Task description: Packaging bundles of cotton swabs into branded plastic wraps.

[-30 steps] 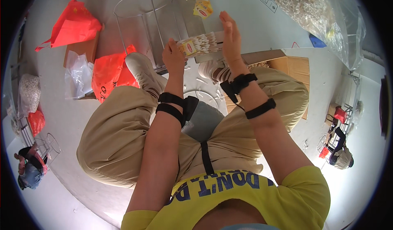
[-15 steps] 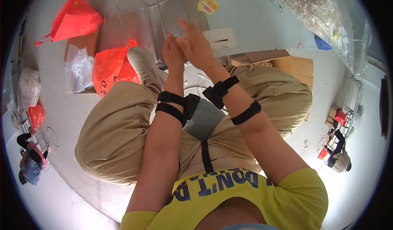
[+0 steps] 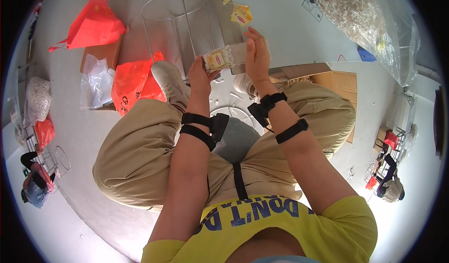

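Half a second ago your right hand [image 3: 258,59] lay across the front of your left hand [image 3: 200,76] and hid what was there; now the two stand apart, with the swab packet [image 3: 216,60] in plain sight between them, at the upper middle of the frame. Against a second ago, its white-tipped sticks sit in a tighter, more even block rather than fanning out toward the right.

Your left hand is clamped on the packet's left end, thumb showing at the near side. Your right hand is upright at its right end, fingers nearly straight; you cannot tell from here whether it pinches the film.

The packet is a short oblong of thin, glossy plastic with a yellow label, its right end pale and see-through. Above it, near the top of the frame, small yellow cards [image 3: 242,16] lie on the smooth grey tabletop [image 3: 290,41]. To their left stands a wire frame [image 3: 186,17] of thin, shiny metal rods, round at the top. At upper right, a crinkled clear bag [image 3: 351,10] bulges with pale little sticks; at upper left, a red bag [image 3: 96,24] forms creased, angular folds.
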Motion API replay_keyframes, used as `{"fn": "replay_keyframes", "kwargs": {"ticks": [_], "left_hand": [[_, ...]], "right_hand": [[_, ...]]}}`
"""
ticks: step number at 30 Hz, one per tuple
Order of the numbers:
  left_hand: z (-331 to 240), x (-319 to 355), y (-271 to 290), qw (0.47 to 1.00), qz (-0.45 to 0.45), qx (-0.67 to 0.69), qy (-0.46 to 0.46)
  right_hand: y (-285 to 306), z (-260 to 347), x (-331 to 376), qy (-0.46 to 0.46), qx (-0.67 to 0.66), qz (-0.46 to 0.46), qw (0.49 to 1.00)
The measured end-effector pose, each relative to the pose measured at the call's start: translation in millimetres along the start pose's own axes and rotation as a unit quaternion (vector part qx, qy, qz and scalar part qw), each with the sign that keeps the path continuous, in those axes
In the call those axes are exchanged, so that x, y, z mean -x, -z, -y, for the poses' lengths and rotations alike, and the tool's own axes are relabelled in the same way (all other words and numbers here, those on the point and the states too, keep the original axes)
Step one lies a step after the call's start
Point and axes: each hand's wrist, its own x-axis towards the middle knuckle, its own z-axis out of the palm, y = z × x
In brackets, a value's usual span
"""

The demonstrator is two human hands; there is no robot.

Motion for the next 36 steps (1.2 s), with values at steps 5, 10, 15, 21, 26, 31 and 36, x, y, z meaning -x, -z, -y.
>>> {"fn": "replay_keyframes", "kwargs": {"ticks": [5, 10, 15, 21, 26, 31, 36], "left_hand": [[16, -9, 7, 0.998, -0.040, 0.004, -0.050], [9, -33, 55, 0.991, -0.014, 0.097, -0.086], [-20, -31, 46, 0.972, 0.007, 0.191, -0.135], [-103, 38, -36, 0.966, 0.126, 0.120, -0.190], [-150, 129, -109, 0.945, 0.208, 0.138, -0.209], [-191, 167, -127, 0.942, 0.227, 0.105, -0.225], [-195, 175, -153, 0.958, 0.166, 0.108, -0.208]], "right_hand": [[5, -15, 0, 0.011, -0.001, 0.009, 1.000], [3, -7, -8, 0.006, -0.006, 0.027, 1.000], [16, -23, -15, 0.055, -0.025, 0.047, 0.997], [26, 135, -49, 0.196, -0.066, 0.029, 0.978], [33, 219, -63, 0.266, -0.033, 0.171, 0.948], [66, 259, -101, 0.280, -0.222, 0.144, 0.923], [57, 281, -102, 0.289, -0.084, 0.158, 0.940]]}}
